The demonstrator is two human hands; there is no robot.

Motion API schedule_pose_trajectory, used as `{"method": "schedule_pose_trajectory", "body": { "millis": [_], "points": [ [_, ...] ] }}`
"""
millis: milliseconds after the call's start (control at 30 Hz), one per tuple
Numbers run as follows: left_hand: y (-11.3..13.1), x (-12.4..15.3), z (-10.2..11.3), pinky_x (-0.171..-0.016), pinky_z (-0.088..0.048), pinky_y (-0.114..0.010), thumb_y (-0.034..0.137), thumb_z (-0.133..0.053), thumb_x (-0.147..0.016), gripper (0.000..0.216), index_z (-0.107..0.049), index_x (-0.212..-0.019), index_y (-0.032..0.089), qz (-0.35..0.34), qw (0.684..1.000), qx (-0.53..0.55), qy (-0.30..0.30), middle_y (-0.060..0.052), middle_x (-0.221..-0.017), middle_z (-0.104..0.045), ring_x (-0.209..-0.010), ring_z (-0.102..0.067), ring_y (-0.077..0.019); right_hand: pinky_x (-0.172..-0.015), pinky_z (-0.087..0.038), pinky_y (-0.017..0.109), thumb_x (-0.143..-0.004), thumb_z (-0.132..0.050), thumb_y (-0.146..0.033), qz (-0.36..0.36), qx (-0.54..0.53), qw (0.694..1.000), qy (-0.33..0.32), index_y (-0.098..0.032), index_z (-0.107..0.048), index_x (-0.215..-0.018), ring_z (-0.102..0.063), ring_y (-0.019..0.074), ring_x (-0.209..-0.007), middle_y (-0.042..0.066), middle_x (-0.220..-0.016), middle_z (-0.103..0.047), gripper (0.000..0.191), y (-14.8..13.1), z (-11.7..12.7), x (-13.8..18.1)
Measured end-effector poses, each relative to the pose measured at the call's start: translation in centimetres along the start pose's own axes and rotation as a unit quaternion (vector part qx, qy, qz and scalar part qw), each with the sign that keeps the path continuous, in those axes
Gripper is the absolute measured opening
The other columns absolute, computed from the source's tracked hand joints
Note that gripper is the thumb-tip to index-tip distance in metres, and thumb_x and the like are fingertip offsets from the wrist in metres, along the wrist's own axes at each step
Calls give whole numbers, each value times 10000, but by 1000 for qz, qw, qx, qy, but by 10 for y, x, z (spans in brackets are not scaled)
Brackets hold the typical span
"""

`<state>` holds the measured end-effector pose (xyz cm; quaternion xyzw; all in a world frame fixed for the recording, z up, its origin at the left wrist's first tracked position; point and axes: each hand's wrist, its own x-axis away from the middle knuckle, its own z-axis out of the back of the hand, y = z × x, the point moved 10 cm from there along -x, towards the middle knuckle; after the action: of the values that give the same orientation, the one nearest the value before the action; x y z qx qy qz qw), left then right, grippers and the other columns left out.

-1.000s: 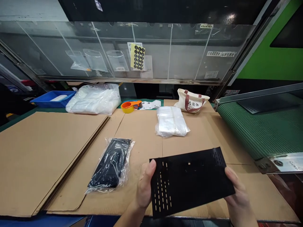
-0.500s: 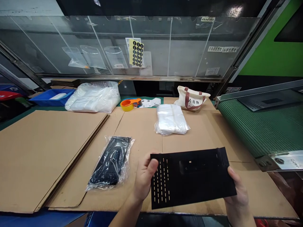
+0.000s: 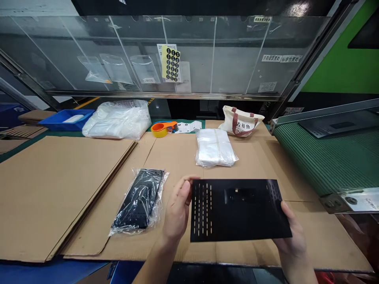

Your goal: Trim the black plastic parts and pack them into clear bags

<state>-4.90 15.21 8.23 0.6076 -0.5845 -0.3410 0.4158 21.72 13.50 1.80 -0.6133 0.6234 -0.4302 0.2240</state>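
Observation:
A flat black panel [image 3: 239,209] with rows of slots near its left end and small holes at its right end is held level above the cardboard-covered table. My left hand [image 3: 177,211] grips its left edge, fingers curled round the upper corner. My right hand [image 3: 291,236] holds its lower right corner, thumb on top. To the left lies a similar black part in a clear plastic bag [image 3: 139,201]. Beyond the panel sits a stack of clear plastic bags [image 3: 215,148].
Flat cardboard sheets [image 3: 59,185] cover the table's left side. At the back are a blue tray [image 3: 66,119], a bulky white plastic bundle [image 3: 117,120], an orange-yellow tape dispenser [image 3: 162,129] and a cloth tote [image 3: 241,123]. A green conveyor [image 3: 328,157] runs along the right. A clear screen [image 3: 166,55] stands behind.
The panel has tilted from slanting to level and risen a little. My left fingers have shifted up to its top left corner. Nothing on the table has moved.

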Motion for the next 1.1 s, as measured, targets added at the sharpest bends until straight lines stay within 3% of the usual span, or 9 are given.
{"method": "schedule_pose_trajectory", "body": {
  "millis": [100,167,233,400,533,700,933,1100],
  "points": [
    [-3,6,-6,-908,-472,-306,483,-523,-904,522,-479,-1369,251,8,1000,21,-20,-53,-1136,-669,-1079,-598,-207,-1085,-391,493,-630,-789,-556,-15,-15,1000,-18,-285,-788,-797,-668,317,-1055,36,-758,-768,318,5,-7,-1],
    [-2,9,-9,-1062,-382,-329,509,-465,-924,549,-436,-1411,258,-9,999,22,-33,-50,-1346,-566,-1297,-454,-222,-1094,-374,506,-659,-769,-560,-14,-22,1000,-17,-280,-786,-843,-635,317,-1116,47,-826,-772,335,7,-8,-1],
    [-4,11,-11,-1131,-308,-338,538,-420,-932,549,-438,-1413,273,-10,998,34,-45,-24,-1421,-502,-1387,-339,-219,-1094,-367,518,-687,-750,-560,-13,-29,999,-13,-284,-783,-864,-617,318,-1144,52,-880,-771,330,9,-8,1],
    [-12,11,-12,-1070,-402,-417,634,-395,-897,602,-474,-1387,293,42,993,102,-41,-41,-1285,-615,-1322,-440,-267,-1098,-349,534,-676,-736,-609,-44,-32,998,-35,-301,-783,-842,-648,323,-1092,49,-920,-768,352,17,-17,6],
    [-9,9,-10,-1064,-406,-435,654,-421,-876,632,-505,-1365,262,48,991,120,-22,-63,-1248,-639,-1293,-473,-282,-1114,-317,539,-732,-641,-678,-28,-19,998,-54,-319,-777,-853,-614,311,-1150,43,-924,-768,403,15,-23,6],
    [-9,7,-11,-1086,-382,-440,647,-417,-880,636,-488,-1377,256,47,990,132,-25,-59,-1279,-623,-1307,-457,-277,-1124,-321,501,-718,-627,-713,-31,-9,997,-66,-299,-777,-854,-565,300,-1216,53,-940,-766,461,14,-28,9],
    [-8,6,-11,-1091,-387,-431,626,-400,-898,567,-557,-1320,283,26,995,95,-20,-32,-1319,-596,-1353,-397,-276,-1109,-348,496,-752,-478,-795,-39,42,997,-55,-293,-737,-1055,-512,313,-1268,68,-1124,-719,640,10,-28,24],
    [-2,3,0,-1174,-249,-379,471,-495,-910,485,-508,-1361,292,-17,999,20,-23,6,-1460,-464,-1410,-301,-240,-1053,-414,494,-719,-474,-826,-33,56,996,-60,-283,-729,-1073,-551,332,-1222,81,-1113,-722,697,7,-30,28]
  ]
}}
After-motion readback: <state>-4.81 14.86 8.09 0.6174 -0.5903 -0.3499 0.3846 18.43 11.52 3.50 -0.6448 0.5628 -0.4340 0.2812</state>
